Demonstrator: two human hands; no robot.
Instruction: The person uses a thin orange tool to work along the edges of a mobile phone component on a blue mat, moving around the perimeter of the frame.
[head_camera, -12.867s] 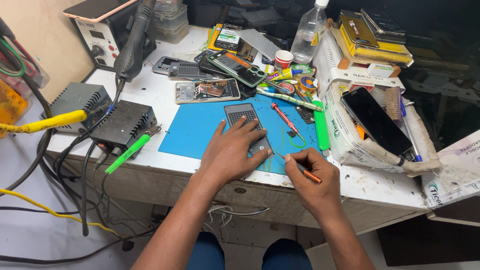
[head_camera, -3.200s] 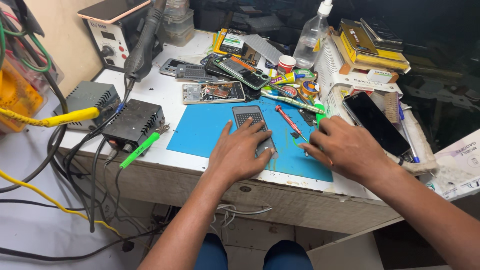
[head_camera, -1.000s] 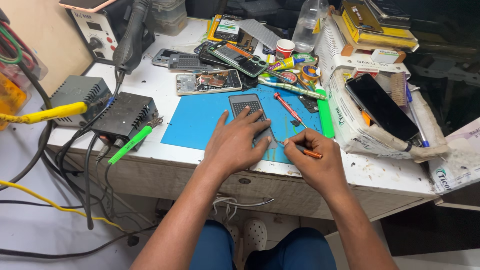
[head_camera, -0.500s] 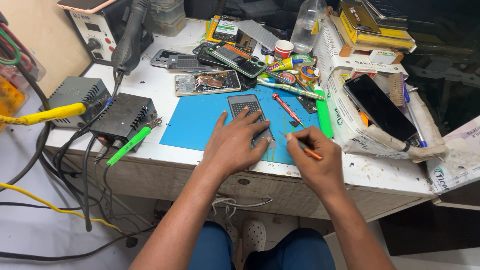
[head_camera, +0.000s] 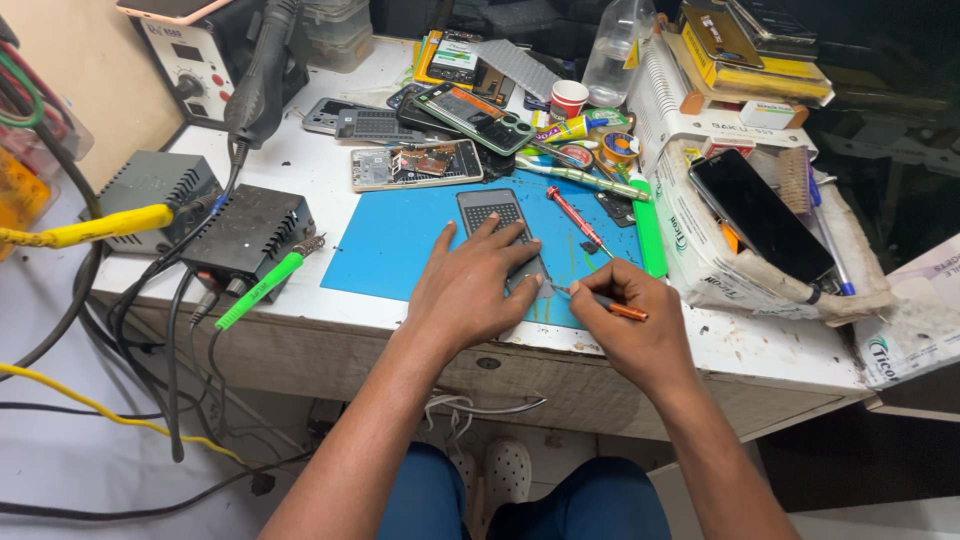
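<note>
My left hand (head_camera: 470, 290) lies flat with spread fingers on a small dark keypad phone (head_camera: 495, 215) that rests on a blue work mat (head_camera: 390, 245). My right hand (head_camera: 625, 325) grips a thin orange-handled tool (head_camera: 615, 308) like a pen. Its metal tip points left at the lower right edge of the phone, close to my left fingertips. A red screwdriver (head_camera: 577, 218) lies loose on the mat just above my right hand.
An opened phone with exposed board (head_camera: 415, 165), several other phones, glue tubes and a plastic bottle (head_camera: 608, 60) crowd the back. A soldering station (head_camera: 245, 240) with a green iron (head_camera: 262, 288) and cables sits left. A white box with a black phone (head_camera: 755, 215) stands right.
My right hand, which lay flat on the mat a few seconds ago, now holds the orange tool at the phone's edge. The left hand has stayed on the phone.
</note>
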